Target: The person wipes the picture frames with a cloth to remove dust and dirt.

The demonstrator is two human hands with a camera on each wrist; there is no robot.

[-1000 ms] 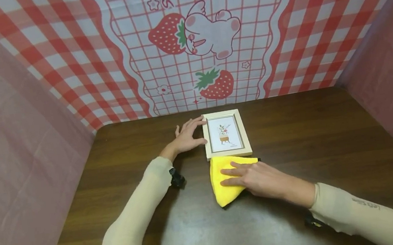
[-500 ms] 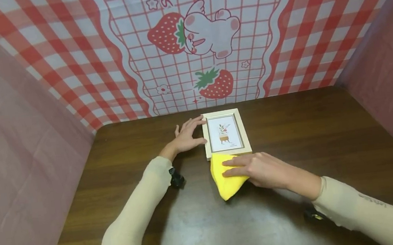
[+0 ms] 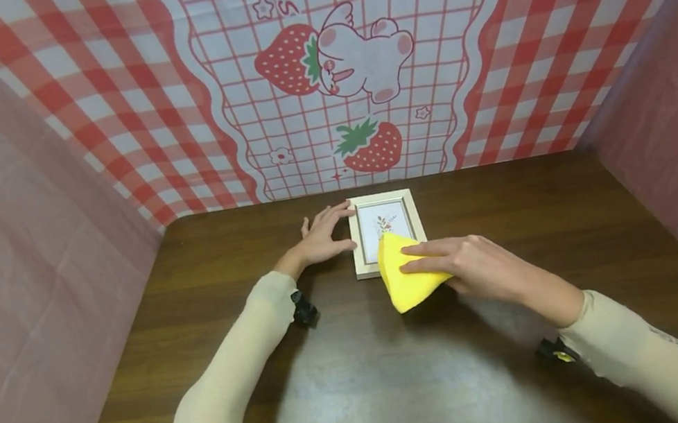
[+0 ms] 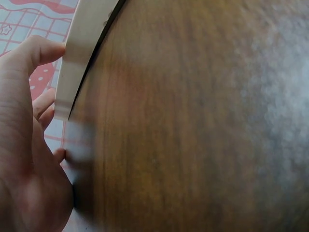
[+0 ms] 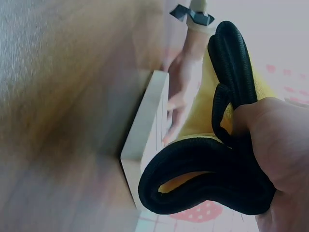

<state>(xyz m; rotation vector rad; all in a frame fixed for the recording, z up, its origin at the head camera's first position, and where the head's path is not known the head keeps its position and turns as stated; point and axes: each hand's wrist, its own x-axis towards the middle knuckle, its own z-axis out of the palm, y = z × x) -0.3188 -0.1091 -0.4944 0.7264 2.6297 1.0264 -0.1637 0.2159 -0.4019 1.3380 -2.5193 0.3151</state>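
Observation:
A cream picture frame (image 3: 360,258) with a potted-plant print lies flat near the table's far edge. Along its left side rests my left hand (image 3: 319,238), fingertips on the upper left rim and thumb against the side; in the left wrist view the thumb (image 4: 46,50) touches the frame's edge (image 4: 77,58). My right hand (image 3: 486,268) pinches a folded yellow cloth (image 3: 406,277) over the frame's lower right part, hiding that corner. Black edging (image 5: 207,150) on the cloth shows in the right wrist view. Whether the cloth touches the glass I cannot tell.
The dark wooden table (image 3: 260,402) stretches around the frame. Behind it hangs a red-and-white checked cloth (image 3: 133,109) with strawberries, and pink fabric (image 3: 26,275) closes off the left and right sides.
My right hand has moved the cloth up and to the right, from the table just below the frame to over its lower right part. The left hand and frame stay in place.

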